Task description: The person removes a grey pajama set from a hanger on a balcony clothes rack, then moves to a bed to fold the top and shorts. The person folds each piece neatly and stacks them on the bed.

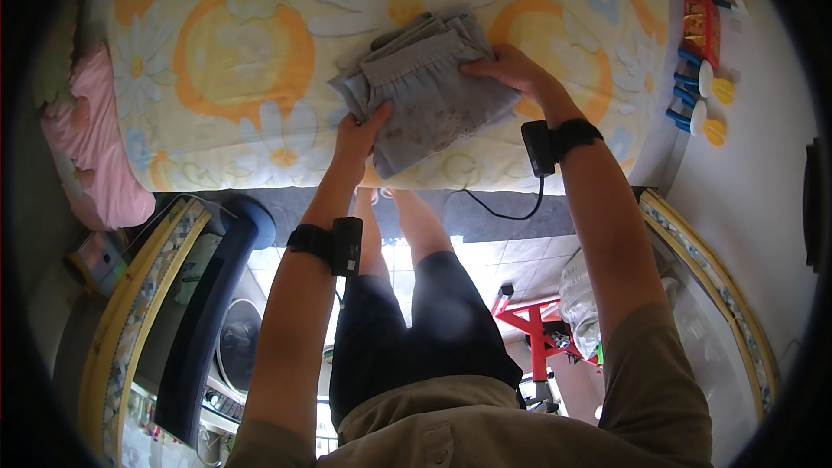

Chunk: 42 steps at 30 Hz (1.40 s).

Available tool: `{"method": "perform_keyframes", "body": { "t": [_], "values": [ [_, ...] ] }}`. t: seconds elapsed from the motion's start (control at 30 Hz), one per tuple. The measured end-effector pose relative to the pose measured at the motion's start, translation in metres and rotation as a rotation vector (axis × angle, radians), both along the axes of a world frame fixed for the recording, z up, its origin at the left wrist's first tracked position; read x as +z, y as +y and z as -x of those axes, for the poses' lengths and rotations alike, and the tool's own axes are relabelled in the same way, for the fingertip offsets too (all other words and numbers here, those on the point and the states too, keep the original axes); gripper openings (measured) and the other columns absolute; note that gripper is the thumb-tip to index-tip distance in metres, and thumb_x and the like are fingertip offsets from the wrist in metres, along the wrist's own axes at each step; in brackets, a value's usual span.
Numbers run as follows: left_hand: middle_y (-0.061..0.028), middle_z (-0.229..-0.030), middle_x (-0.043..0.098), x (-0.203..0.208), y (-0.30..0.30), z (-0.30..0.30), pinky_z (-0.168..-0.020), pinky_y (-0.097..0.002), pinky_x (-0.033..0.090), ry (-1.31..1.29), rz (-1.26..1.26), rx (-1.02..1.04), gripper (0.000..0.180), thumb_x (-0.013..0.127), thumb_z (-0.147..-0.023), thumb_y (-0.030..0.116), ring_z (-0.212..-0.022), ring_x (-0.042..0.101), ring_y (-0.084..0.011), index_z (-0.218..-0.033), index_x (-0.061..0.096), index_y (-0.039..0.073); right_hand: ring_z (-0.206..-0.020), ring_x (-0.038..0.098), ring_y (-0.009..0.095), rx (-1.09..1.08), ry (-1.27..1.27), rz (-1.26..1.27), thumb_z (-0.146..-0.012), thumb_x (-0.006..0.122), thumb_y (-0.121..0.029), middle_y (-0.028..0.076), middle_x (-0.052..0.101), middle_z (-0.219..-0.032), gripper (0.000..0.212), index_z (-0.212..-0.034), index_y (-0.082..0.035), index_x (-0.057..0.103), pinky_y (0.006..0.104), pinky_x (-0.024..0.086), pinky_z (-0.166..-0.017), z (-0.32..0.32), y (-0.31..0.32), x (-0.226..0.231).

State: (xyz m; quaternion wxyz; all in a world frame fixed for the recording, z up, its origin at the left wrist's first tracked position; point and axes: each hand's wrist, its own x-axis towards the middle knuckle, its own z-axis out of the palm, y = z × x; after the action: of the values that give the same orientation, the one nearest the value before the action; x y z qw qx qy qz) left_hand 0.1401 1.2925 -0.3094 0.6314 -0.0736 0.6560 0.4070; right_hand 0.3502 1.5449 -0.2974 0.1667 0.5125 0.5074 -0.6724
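Observation:
Grey elastic-waist pants [425, 113], folded into a compact bundle, are between my two hands above the near part of the bed. A gathered waistband crosses the upper half, and darker speckles show on the cloth below it. My left hand [360, 137] grips the lower left edge, thumb on top and fingers mostly hidden beneath. At the right side my right hand [513, 71] pinches the bundle, its thumb lying over the waistband's end. Whether the pants rest on the sheet or hang just above it, I cannot tell.
A yellow sheet [555, 156] with flower prints covers the bed before me. Pink cloth [100, 139] drapes at its left. On the right wall are blue-and-white hooks [691, 95] and a red item [700, 30]. A black cable [507, 215] dangles from my right wrist device.

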Motion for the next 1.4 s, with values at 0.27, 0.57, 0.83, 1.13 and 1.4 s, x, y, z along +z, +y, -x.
{"method": "perform_keyframes", "body": {
  "t": [0.27,0.57,0.83,1.13,1.4],
  "values": [
    [-0.0118,-0.125,0.068,0.001,-0.008,0.0,-0.093,-0.0333,0.054,-0.029,-0.196,-0.032,0.055,0.077,-0.093,0.026,-0.109,0.066,-0.0197,-0.135,0.058,-0.004,-0.109,0.068,0.023,-0.255,0.167,0.064,-0.084,0.083,-0.025,0.015,0.07,-0.123,0.061,-0.134,0.002,0.061,0.038,0.055,-0.095,-0.015,-0.05,0.01],
    [-0.0094,-0.118,0.071,0.109,-0.072,-0.028,-0.092,-0.034,0.054,0.231,-0.181,-0.374,0.045,0.078,-0.091,0.019,-0.105,0.066,-0.0181,-0.128,0.064,-0.002,-0.104,0.069,0.02,-0.571,0.088,0.158,-0.09,0.078,-0.022,0.012,0.073,-0.118,0.048,-0.13,0.001,0.065,0.0372,0.056,-0.094,-0.088,-0.188,0.098],
    [-0.0088,-0.109,0.073,0.259,-0.057,-0.054,-0.087,-0.0351,0.055,0.085,-0.322,-0.789,0.038,0.076,-0.092,0.021,-0.099,0.068,-0.0181,-0.122,0.068,0.0,-0.11,0.067,0.021,-0.932,0.201,0.074,-0.093,0.075,-0.02,0.01,0.07,-0.122,0.046,-0.133,0.0,0.063,0.0368,0.054,-0.097,-0.157,-0.282,0.299],
    [-0.0059,-0.104,0.072,0.351,0.005,-0.164,-0.082,-0.0354,0.055,0.015,-0.68,-1.158,0.033,0.075,-0.093,0.023,-0.092,0.066,-0.0156,-0.119,0.07,0.002,-0.107,0.069,0.023,-1.333,0.356,-0.131,-0.091,0.074,-0.014,0.01,0.071,-0.118,0.046,-0.133,-0.002,0.061,0.0369,0.056,-0.094,-0.252,-0.358,0.4],
    [-0.004,-0.108,0.073,0.374,0.031,-0.37,-0.082,-0.0336,0.055,0.231,-0.729,-1.566,0.035,0.072,-0.097,0.024,-0.093,0.065,-0.013,-0.125,0.069,0.004,-0.098,0.071,0.022,-1.535,0.432,-0.262,-0.091,0.071,-0.011,0.011,0.072,-0.111,0.038,-0.126,0.001,0.064,0.0367,0.059,-0.086,-0.427,-0.396,0.393]
  ]
}}
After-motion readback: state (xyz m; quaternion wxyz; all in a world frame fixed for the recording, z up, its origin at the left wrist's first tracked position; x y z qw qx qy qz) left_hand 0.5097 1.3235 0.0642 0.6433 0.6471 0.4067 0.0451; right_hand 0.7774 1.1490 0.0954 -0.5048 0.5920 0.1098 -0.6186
